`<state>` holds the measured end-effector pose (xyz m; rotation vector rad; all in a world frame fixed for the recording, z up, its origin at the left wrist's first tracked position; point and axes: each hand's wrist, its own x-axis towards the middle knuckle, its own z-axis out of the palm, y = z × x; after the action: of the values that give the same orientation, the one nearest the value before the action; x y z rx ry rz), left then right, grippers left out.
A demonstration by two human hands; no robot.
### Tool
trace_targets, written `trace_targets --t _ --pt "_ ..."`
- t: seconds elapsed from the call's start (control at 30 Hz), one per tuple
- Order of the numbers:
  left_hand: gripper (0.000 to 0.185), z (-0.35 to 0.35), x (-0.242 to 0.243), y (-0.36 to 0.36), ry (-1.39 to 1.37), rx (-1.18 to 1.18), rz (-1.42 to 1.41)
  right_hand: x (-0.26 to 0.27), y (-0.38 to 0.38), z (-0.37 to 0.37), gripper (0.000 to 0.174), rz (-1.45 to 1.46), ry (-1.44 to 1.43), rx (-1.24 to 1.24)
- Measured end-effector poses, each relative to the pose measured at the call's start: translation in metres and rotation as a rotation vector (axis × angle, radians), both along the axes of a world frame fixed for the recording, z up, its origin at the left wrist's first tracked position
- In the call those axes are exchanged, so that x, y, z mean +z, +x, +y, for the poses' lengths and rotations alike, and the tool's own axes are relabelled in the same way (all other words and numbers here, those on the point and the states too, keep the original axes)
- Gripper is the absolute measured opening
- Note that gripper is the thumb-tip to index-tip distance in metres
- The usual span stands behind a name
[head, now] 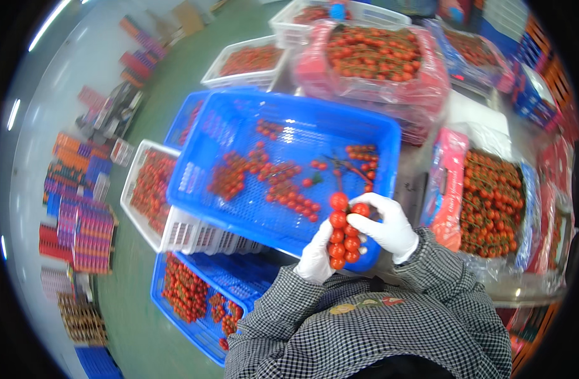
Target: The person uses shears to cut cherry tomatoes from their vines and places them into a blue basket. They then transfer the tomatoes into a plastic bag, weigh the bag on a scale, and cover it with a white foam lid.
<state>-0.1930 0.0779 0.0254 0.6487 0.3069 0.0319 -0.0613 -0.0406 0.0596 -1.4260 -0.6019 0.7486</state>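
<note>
A truss of red cherry tomatoes [337,236] is held between my two hands, above the near right corner of a blue plastic crate [270,97]. My left hand [317,258], in a white glove, supports the truss from its left side. With thumb and fingers, my gloved right hand [386,225] pinches the upper right of the truss around one tomato. Inside the crate lie loose trusses of cherry tomatoes [282,177], with more trusses [363,154] and bare stems near its right side. The far sides of the held tomatoes are hidden.
Right of the crate is a plastic-lined carton of vine tomatoes [490,208]; another carton [374,54] stands behind. White crates of tomatoes [152,187] are at the left, and a lower blue crate [185,289] at the near left. Stacked cartons [92,237] stand across the green floor [133,284].
</note>
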Motion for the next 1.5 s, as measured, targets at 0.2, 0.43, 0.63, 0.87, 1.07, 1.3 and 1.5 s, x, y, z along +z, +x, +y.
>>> trace_targets --t 0.2,0.43,0.63,0.87,1.07,1.3,1.5 --pt "0.065 0.010 -0.014 -0.043 -0.016 0.127 0.060 -0.019 0.000 0.027 0.021 0.282 -0.102 0.410" --pt "0.054 0.040 -0.031 -0.082 -0.525 0.189 -0.173 -0.052 -0.012 0.087 0.016 0.726 0.229 0.724" --pt "0.058 0.080 -0.033 -0.109 -0.397 0.329 -0.086 -0.090 0.003 0.151 0.034 -0.448 -0.556 0.577" --pt "0.079 0.125 -0.014 -0.101 -0.356 0.289 -0.407 -0.052 -0.049 0.174 0.062 0.119 -0.126 0.601" --pt "0.067 0.117 0.021 -0.066 0.449 0.236 0.232 -0.027 -0.075 0.161 0.074 0.095 0.013 0.441" --pt "0.081 0.114 0.010 -0.051 0.570 0.030 -0.130 -0.119 0.010 0.131 0.041 0.180 -0.340 -0.223" --pt "0.057 0.072 -0.016 -0.092 0.406 -0.023 -0.099 -0.190 0.038 0.140 0.043 0.341 -0.335 0.138"
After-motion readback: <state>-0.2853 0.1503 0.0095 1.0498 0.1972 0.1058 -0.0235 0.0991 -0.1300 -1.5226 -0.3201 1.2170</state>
